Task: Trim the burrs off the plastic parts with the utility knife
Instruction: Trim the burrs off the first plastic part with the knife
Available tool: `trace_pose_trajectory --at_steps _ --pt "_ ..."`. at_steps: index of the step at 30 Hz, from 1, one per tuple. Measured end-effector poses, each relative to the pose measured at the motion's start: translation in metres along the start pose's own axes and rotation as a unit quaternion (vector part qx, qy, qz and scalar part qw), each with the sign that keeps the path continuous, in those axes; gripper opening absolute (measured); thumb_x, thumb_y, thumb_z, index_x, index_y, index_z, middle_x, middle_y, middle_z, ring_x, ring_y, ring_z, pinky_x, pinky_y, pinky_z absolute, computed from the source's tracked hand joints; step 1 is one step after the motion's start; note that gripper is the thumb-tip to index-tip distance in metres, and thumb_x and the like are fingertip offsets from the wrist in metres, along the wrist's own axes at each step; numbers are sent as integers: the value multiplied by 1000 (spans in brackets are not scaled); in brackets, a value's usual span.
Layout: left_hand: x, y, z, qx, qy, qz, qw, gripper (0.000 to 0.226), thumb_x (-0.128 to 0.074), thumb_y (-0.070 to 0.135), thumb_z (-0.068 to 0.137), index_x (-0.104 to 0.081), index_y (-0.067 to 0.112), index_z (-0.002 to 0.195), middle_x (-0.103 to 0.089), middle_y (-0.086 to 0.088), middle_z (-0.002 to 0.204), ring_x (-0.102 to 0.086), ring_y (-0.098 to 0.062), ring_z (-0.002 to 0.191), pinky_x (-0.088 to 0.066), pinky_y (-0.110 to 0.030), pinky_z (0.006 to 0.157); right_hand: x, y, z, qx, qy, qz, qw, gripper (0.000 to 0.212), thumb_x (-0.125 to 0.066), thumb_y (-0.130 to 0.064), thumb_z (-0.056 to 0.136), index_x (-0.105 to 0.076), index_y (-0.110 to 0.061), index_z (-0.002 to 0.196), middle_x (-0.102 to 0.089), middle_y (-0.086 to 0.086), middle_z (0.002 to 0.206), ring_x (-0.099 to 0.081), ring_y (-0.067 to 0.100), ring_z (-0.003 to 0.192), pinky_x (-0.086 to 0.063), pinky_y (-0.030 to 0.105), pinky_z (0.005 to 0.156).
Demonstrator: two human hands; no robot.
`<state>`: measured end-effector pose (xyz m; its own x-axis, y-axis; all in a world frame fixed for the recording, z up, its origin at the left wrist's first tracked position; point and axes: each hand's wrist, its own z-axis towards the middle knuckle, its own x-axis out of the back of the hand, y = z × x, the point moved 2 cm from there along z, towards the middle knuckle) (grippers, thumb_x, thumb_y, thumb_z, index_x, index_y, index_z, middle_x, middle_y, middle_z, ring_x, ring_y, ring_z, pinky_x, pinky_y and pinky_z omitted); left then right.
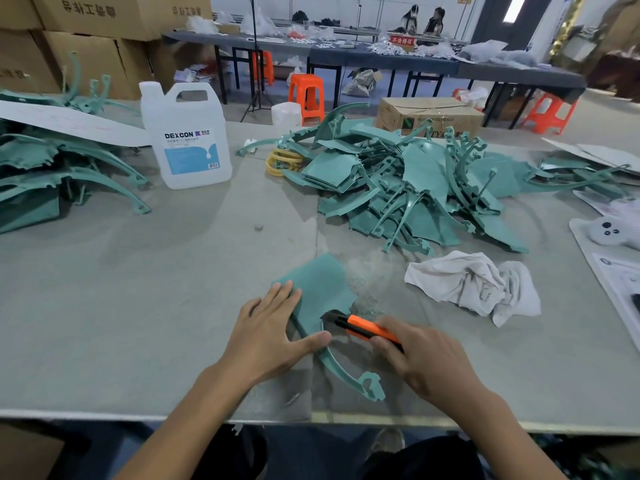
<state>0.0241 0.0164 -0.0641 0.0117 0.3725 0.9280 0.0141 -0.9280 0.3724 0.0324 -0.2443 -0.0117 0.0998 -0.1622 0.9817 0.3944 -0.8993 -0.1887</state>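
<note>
One teal plastic part (323,289) lay on the grey desk (138,299), near its front edge and between the person's two hands. Its wide flat panel was at the far end. From there it narrowed to a curved arm that ran back toward the person and slightly right, ending in a hooked clip. Its long axis thus ran roughly far to near.

The left hand (273,327) lay flat on the panel's left edge, fingers straight and thumb spread onto the arm. The right hand (426,362) gripped the single orange-and-black utility knife (367,327). The knife's long axis ran left to right, with its blade end pointing left onto the part, just beyond the left thumb.

Two heaps of similar teal parts lay farther back: one on the right (415,188) and one at the left edge (52,168); their pieces were too tangled to count. One white jug (188,136) stood upright between the heaps, and one crumpled white rag (474,285) lay right of the trimmed part. Three orange stools (306,95) stood on the floor beyond the desk.
</note>
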Motion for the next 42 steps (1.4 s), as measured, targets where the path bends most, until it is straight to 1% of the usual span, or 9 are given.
trace_pose_trajectory --at_steps 10,21,28,32,35,37,39,41,42 --pt "1 1 1 5 -3 -8 1000 124 -15 107 61 -14 34 160 2 19 166 15 12 141 1 -31 121 -2 -9 -2 -3 24 -52 998 35 -23 -63 103 -43 -41 121 -63 -12 95 -65 17 81 -42 32 59" --pt "2 2 -1 7 -4 -4 1000 123 -14 106 62 -12 34 161 3 18 166 12 4 149 1 -32 121 -12 -21 -4 12 -1 -46 999 38 -19 -65 102 -41 -38 119 -61 -11 92 -61 16 73 -38 29 54" --pt "1 3 -1 10 0 3 1000 122 -11 106 63 -9 33 161 4 16 167 11 0 151 1 -34 123 -8 -23 -4 -3 4 -47 999 39 -18 -64 101 -40 -38 118 -60 -10 93 -64 17 77 -53 34 66" --pt "4 10 -6 22 -5 15 1000 123 -4 104 63 -7 30 161 5 13 168 11 -3 152 1 -36 123 -8 -20 -4 -7 35 -45 998 36 -19 -63 102 -41 -38 118 -59 -10 91 -61 16 73 -45 32 59" --pt "10 22 -14 42 31 58 997 118 -1 100 68 -27 28 157 -23 6 165 -16 -14 151 -12 -36 119 -13 -19 -7 -31 93 0 995 29 -24 -59 104 -42 -38 115 -54 -13 85 -61 16 69 -42 32 55" --pt "14 28 -22 40 86 111 989 105 -5 98 72 -55 27 131 -53 4 130 -43 -20 121 -27 -37 104 -16 -16 -9 -62 117 71 989 19 -31 -55 103 -40 -40 112 -47 -16 76 -64 18 74 -42 35 58" --pt "15 30 -28 9 162 137 977 86 -20 95 75 -62 23 98 -54 3 97 -47 -22 92 -37 -39 88 -19 -11 -9 -79 129 95 984 17 -34 -54 102 -41 -41 111 -40 -17 72 -64 22 78 -37 34 60" --pt "17 29 -26 -7 181 149 972 83 -27 95 73 -60 21 92 -55 0 96 -48 -24 91 -39 -40 87 -20 -8 -6 -75 127 115 982 18 -40 -52 102 -49 -39 110 -44 -16 77 -61 20 79 -37 32 59" --pt "17 27 -23 -9 156 150 976 88 -27 96 71 -60 21 101 -58 -3 111 -48 -26 105 -37 -40 96 -20 -8 -4 -70 121 123 983 18 -42 -52 102 -52 -39 109 -49 -15 80 -59 17 77 -37 29 57"
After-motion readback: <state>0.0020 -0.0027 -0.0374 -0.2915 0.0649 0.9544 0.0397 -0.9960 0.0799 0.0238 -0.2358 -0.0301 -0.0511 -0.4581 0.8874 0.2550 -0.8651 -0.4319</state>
